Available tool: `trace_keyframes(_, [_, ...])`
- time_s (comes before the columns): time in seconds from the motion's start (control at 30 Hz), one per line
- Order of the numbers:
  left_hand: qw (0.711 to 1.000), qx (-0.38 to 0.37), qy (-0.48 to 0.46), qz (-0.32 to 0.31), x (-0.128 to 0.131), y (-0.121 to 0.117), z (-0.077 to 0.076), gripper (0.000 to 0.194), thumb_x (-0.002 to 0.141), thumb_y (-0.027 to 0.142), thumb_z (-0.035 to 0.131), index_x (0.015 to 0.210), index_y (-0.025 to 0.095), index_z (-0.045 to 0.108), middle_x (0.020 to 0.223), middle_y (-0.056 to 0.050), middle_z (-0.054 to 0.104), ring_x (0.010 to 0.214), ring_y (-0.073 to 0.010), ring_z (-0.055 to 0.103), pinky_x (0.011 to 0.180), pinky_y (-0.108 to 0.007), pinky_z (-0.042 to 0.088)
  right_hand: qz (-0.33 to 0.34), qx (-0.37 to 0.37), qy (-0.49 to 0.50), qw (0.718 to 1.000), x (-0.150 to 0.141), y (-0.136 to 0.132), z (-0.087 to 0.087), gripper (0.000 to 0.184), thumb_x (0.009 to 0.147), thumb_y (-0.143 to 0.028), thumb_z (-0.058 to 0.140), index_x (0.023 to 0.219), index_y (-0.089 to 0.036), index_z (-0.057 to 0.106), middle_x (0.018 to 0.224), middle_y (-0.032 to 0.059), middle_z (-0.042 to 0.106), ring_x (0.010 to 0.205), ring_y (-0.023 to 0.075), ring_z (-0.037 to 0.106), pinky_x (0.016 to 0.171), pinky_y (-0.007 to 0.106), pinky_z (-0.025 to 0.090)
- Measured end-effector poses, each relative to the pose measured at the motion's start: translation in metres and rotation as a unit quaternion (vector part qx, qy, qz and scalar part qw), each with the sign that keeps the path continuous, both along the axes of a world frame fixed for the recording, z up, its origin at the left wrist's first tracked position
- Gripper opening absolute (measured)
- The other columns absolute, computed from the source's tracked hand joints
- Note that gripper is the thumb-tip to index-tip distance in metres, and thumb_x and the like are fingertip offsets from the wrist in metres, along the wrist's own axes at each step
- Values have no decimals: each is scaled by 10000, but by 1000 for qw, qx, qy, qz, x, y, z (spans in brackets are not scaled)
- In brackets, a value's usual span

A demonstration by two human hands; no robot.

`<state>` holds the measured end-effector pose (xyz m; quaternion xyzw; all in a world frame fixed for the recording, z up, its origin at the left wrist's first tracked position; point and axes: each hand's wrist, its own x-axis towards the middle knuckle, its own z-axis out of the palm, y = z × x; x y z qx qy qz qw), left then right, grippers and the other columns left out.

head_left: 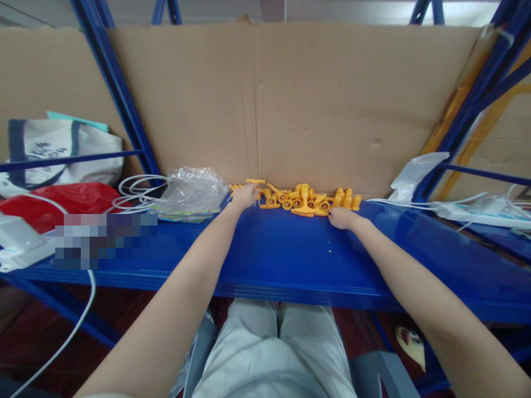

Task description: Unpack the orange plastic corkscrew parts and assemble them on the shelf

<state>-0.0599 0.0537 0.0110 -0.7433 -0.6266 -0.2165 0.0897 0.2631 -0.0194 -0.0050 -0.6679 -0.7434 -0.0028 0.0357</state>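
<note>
A heap of small orange plastic parts [301, 200] lies at the back of the blue shelf [282, 254], against a cardboard sheet. My left hand [244, 197] reaches into the left end of the heap, its fingers curled over some orange pieces; what it grips is hidden. At the heap's right front edge rests my right hand [341, 217], fingers closed and touching a piece there. Several upright orange pieces [347, 198] stand just beyond the right hand.
A crumpled clear plastic bag [191, 192] and coiled white cable [135, 192] lie left of the heap. Further left are a red bag [70, 200] and a white tote [58, 152]. White packaging [417, 172] and a power strip [481, 213] sit at the right. Blue rack posts frame both sides.
</note>
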Motion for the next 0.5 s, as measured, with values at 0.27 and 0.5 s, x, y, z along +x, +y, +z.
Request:
trace_keyframes(0.27, [995, -92, 33, 18, 8, 21, -15, 512, 1005, 288, 298, 1471, 194, 486, 1564, -134, 477, 1456, -267, 429, 1174, -489, 352, -10, -17, -41, 999, -8, -7, 5, 497, 895, -89, 345, 1269, 58, 637, 1302, 337, 620, 1244, 417, 606, 1049, 509, 456])
trace_keyframes(0.5, [987, -135, -2, 91, 1, 22, -19, 644, 1002, 389, 233, 1599, 157, 302, 1680, -152, 216, 1560, -324, 185, 1202, -627, 250, -41, -1, -9, 999, -10, -12, 8, 431, 897, -135, 418, 1231, -30, 670, 1280, 286, 651, 1233, 413, 612, 1033, 527, 467])
